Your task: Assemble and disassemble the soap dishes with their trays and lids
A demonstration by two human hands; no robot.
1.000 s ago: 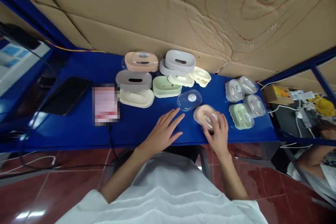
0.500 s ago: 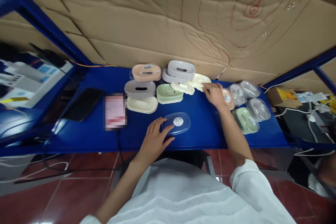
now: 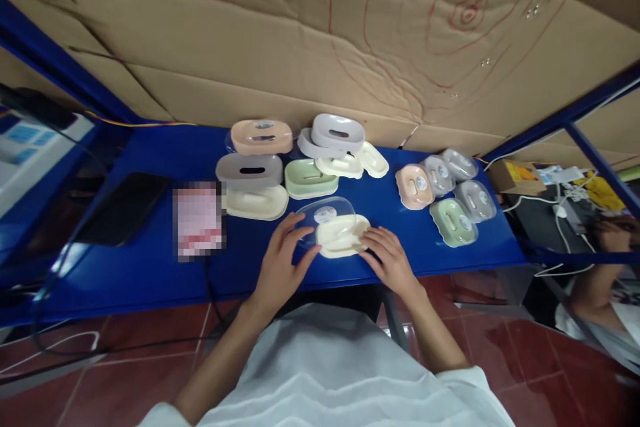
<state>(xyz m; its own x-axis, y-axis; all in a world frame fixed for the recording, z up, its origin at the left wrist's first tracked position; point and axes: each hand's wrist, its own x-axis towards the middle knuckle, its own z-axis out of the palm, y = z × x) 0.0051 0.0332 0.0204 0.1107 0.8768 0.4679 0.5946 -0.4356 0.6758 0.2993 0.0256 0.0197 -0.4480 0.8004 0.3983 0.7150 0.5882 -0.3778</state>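
At the near edge of the blue table, my left hand (image 3: pixel 286 255) has its fingers and thumb around the left side of a clear plastic lid (image 3: pixel 326 205) with a round sticker. My right hand (image 3: pixel 393 259) grips the right end of a cream soap-dish tray (image 3: pixel 336 237), which overlaps the lid's lower right part. My left thumb is close to the tray's left edge; contact there is unclear. Behind them lie a green soap dish (image 3: pixel 311 181), another cream tray (image 3: pixel 257 203) and a grey soap-dish base (image 3: pixel 230 173).
Lidded soap dishes, among them a peach one (image 3: pixel 415 188) and a green one (image 3: pixel 453 223), sit in a group at the right. On the left are a blurred-out pink item (image 3: pixel 199 219) and a dark phone-like slab (image 3: pixel 123 207). A cardboard wall (image 3: pixel 240 47) closes off the back.
My right hand has come back from the rear pile toward me, bringing a cream tray to the clear lid. My left hand has stayed at the lid. The view has shifted somewhat.
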